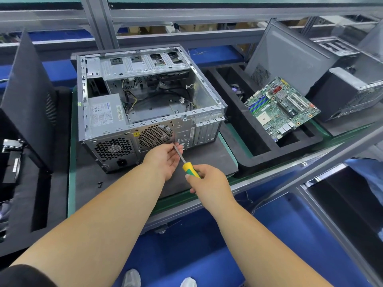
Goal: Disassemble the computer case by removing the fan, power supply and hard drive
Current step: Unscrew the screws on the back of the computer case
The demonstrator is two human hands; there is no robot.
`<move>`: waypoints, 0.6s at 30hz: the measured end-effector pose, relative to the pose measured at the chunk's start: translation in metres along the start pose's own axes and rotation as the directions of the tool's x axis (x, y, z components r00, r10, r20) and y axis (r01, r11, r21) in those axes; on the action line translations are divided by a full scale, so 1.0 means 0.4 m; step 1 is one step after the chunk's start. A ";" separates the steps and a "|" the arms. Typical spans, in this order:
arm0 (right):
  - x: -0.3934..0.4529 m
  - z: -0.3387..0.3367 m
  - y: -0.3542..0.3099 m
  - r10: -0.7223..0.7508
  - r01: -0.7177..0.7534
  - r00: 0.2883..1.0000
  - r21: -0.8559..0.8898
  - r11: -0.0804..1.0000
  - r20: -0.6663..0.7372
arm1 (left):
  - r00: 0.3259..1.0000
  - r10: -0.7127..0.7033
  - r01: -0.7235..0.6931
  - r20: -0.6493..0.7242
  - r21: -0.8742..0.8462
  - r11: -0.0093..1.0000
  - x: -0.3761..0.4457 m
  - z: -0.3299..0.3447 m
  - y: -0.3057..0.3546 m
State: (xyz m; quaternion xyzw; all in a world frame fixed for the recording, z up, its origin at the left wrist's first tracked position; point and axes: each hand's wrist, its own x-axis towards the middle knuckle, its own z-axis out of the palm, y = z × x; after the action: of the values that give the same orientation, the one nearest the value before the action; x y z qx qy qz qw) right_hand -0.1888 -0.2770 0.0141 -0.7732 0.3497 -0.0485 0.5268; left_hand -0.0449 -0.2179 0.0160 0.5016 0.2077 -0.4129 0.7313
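An open metal computer case lies on its side on a dark mat, rear panel facing me. The power supply sits in its near-left corner. The fan shows behind the round rear grille. My right hand grips the yellow-green handle of a screwdriver, its tip at the lower right edge of the fan grille. My left hand rests its fingertips around the shaft near the tip. Loose cables lie inside the case. I cannot see a hard drive.
A green motherboard leans in a black foam tray to the right. Other cases and a side panel stand at right. A dark panel leans at left. Small black screws lie on the mat.
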 end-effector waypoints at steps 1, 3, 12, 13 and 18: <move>0.000 0.000 0.000 0.002 -0.002 1.000 0.004 1.000 0.005 | 1.000 -0.005 0.006 0.009 -0.014 1.000 0.001 0.001 -0.001; -0.001 0.000 -0.001 0.009 -0.010 1.000 0.013 1.000 0.018 | 1.000 -0.007 0.007 0.018 -0.042 0.999 0.003 0.002 -0.005; -0.015 -0.014 0.021 0.038 -0.040 0.998 0.039 0.998 0.057 | 0.999 0.035 -0.033 -0.026 0.054 0.998 0.001 -0.055 -0.028; -0.017 -0.016 0.025 0.035 -0.038 0.998 0.047 0.998 0.057 | 0.998 0.051 -0.048 -0.036 0.090 0.995 -0.002 -0.073 -0.031; -0.014 -0.009 0.023 0.012 -0.020 0.995 0.089 0.996 0.097 | 0.961 0.270 -0.225 -0.066 0.386 0.895 -0.024 -0.164 -0.016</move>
State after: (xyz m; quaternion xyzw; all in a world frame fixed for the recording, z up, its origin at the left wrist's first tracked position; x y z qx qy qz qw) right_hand -0.1991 -0.2783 0.0098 -0.7473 0.3274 -0.0226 0.5777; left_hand -0.0483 -0.1558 -0.0076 0.6776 0.1022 -0.3179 0.6552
